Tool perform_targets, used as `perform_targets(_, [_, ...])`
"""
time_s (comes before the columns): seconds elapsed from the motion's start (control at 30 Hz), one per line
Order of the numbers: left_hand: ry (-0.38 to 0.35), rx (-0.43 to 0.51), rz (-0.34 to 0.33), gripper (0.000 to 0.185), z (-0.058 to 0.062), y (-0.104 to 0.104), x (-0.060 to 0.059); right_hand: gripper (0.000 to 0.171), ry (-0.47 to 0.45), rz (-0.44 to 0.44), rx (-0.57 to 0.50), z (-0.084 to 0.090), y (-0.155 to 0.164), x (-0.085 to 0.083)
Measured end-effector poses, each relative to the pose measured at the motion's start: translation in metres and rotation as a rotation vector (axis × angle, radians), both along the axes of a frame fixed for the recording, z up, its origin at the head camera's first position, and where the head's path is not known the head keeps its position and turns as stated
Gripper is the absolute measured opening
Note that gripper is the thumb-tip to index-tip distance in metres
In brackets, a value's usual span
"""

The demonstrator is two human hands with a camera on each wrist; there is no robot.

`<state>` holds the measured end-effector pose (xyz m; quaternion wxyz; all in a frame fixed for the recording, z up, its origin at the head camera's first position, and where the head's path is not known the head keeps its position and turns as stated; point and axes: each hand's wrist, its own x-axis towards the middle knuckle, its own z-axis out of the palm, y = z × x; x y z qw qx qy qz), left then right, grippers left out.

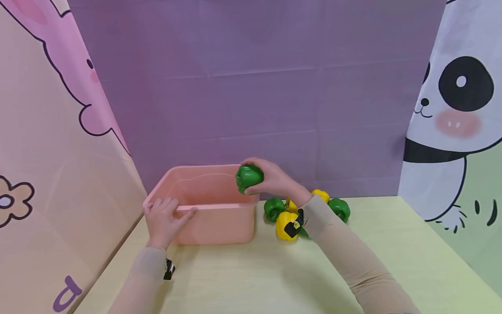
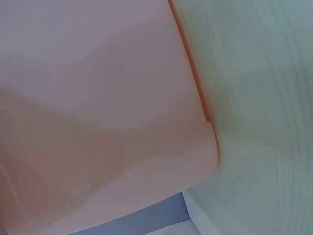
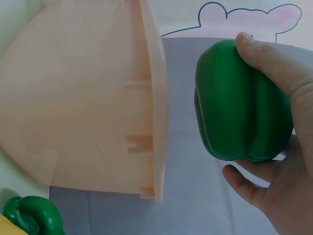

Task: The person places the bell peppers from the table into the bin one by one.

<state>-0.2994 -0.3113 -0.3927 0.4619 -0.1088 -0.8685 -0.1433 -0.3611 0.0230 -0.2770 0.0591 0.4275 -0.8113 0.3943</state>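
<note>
My right hand (image 1: 270, 176) grips a green bell pepper (image 1: 249, 178) above the right end of a pink plastic bin (image 1: 215, 224). In the right wrist view the thumb lies on one side of this pepper (image 3: 242, 103) and the fingers on the other, beside the bin's rim (image 3: 159, 112). My left hand (image 1: 166, 220) holds the bin's near rim at its left corner, with the fingertips over the edge and the thumb along the outer wall. Only the bin's wall (image 2: 107, 112) and the tabletop show in the left wrist view; the hand is out of sight there.
Right of the bin lie several green and yellow peppers, among them a green pepper (image 1: 274, 209), a yellow pepper (image 1: 283, 224) and another green one (image 1: 339, 209); the right forearm partly covers them. A purple backdrop (image 1: 255, 96) stands behind the pale table (image 1: 235, 279).
</note>
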Motion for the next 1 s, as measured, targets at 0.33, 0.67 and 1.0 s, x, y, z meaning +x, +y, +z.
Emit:
perform_targets(0.33, [-0.008, -0.010, 0.006, 0.052, -0.001, 0.003, -0.001, 0.069, -0.003, -0.023, 0.000, -0.014, -0.011, -0.002])
perform_targets(0.67, [0.004, -0.010, 0.005, 0.056, 0.000, 0.003, 0.001, 0.070, -0.043, -0.045, 0.015, -0.022, -0.020, -0.003])
perform_targets(1.0, [0.055, -0.014, -0.005, 0.063, 0.000, 0.001, -0.001, 0.070, -0.038, -0.019, -0.019, -0.029, -0.031, -0.009])
